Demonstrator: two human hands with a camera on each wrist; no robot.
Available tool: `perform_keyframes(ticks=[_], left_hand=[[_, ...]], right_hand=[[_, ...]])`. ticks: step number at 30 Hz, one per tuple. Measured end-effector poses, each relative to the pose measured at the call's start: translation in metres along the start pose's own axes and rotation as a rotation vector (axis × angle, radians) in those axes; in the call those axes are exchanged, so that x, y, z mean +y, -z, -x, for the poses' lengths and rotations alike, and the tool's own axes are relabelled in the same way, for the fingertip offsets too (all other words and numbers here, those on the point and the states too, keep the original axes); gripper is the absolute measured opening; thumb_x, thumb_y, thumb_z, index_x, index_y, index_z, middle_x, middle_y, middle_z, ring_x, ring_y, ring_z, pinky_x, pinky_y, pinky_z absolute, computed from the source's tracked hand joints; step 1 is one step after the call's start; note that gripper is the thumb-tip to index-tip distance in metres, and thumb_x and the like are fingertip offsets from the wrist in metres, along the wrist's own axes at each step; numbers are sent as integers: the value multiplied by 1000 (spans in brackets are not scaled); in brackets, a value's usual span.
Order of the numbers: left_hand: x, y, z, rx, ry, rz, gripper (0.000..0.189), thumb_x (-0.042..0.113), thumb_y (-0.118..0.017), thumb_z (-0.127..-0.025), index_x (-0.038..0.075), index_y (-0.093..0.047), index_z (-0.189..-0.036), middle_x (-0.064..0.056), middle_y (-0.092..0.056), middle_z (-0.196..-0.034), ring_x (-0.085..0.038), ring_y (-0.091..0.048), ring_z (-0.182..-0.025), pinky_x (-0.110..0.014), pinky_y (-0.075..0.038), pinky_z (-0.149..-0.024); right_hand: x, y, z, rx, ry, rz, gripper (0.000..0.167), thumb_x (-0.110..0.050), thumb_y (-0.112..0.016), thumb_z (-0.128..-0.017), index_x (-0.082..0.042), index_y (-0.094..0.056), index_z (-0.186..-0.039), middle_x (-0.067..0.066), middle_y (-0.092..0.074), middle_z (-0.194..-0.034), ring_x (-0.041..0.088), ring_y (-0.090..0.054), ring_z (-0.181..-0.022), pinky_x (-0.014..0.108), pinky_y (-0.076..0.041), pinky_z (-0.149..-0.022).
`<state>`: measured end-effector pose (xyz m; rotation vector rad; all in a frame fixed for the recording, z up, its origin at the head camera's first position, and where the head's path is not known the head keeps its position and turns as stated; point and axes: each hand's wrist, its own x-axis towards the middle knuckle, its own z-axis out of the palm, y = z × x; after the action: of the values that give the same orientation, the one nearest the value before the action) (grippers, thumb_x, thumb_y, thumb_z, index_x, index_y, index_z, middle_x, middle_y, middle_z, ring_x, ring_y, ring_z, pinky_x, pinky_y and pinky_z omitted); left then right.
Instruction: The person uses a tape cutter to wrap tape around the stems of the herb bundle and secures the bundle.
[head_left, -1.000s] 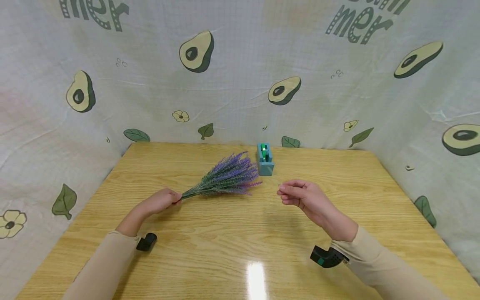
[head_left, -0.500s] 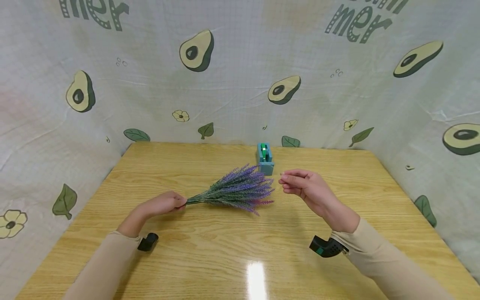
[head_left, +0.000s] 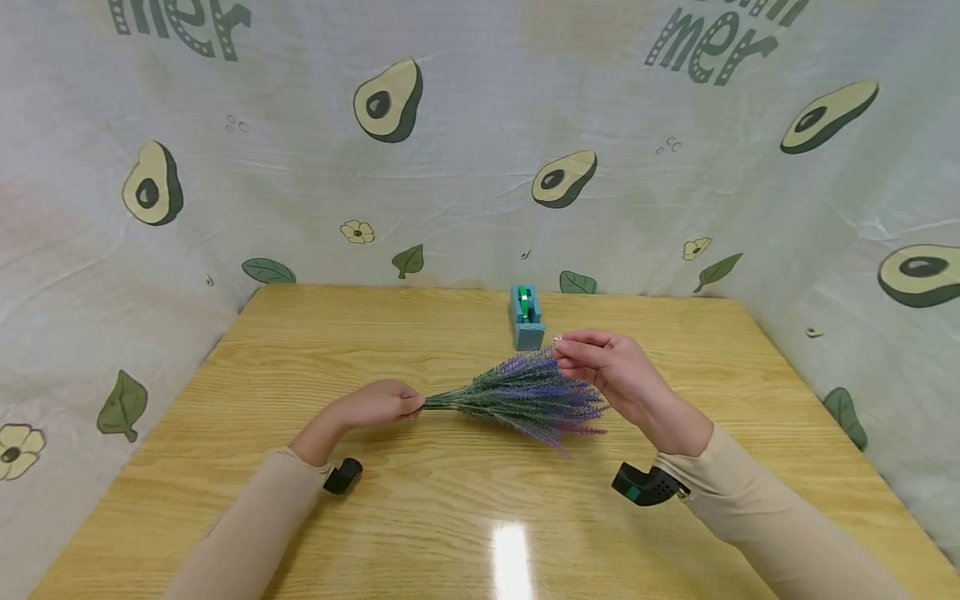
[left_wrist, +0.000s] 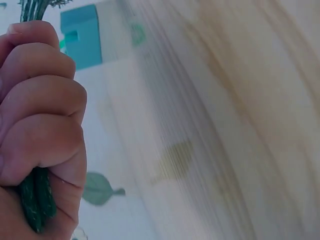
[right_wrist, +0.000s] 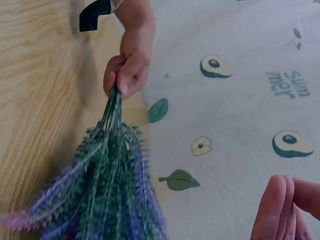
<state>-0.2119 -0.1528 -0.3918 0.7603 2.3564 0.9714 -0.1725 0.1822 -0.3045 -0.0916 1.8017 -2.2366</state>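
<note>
My left hand (head_left: pixel 381 402) grips the bound green stems of an artificial lavender bunch (head_left: pixel 517 396), with its purple heads pointing right. The left wrist view shows its fingers curled round the stems, whose cut ends (left_wrist: pixel 37 200) stick out below. My right hand (head_left: pixel 618 375) is raised at the flower heads and overlaps some of them in the head view. Its thumb and fingertips pinch a tiny, shiny piece of clear tape, barely visible. In the right wrist view the pinching fingers (right_wrist: pixel 272 210) are at the lower right, and the bunch is apart from them.
A blue tape dispenser (head_left: pixel 529 337) with a green roll stands at the table's back, beyond the flower heads. The wooden table (head_left: pixel 420 517) meets a hanging cloth (head_left: pixel 465 100) printed with avocados. Each wrist carries a black camera (head_left: pixel 645 485).
My left hand has moved right with the lavender bunch, bringing the flower heads from left of my right hand to beneath and behind it. My right hand has risen slightly, still pinching.
</note>
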Motion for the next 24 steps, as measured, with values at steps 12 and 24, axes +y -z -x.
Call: perform_keyframes(ticks=[12, 24], left_hand=[[30, -17, -44, -31, -51, -13, 40, 26, -38, -102, 0, -56, -77, 0, -36, -61, -15, -26, -52, -29, -28, -55], [59, -42, -93, -60, -133, 28, 25, 15, -42, -100, 0, -62, -99, 1, -41, -63, -12, -32, -52, -25, -31, -53]], right_hand=[[2, -5, 0, -4, -3, -22, 15, -1, -58, -91, -10, -70, -91, 5, -69, -85, 11, -65, -74, 24, -54, -71], [12, -13, 1, 11, -23, -4, 14, -3, -59, -91, 0, -66, -103, 4, -68, -85, 11, -65, -74, 25, -54, -72]])
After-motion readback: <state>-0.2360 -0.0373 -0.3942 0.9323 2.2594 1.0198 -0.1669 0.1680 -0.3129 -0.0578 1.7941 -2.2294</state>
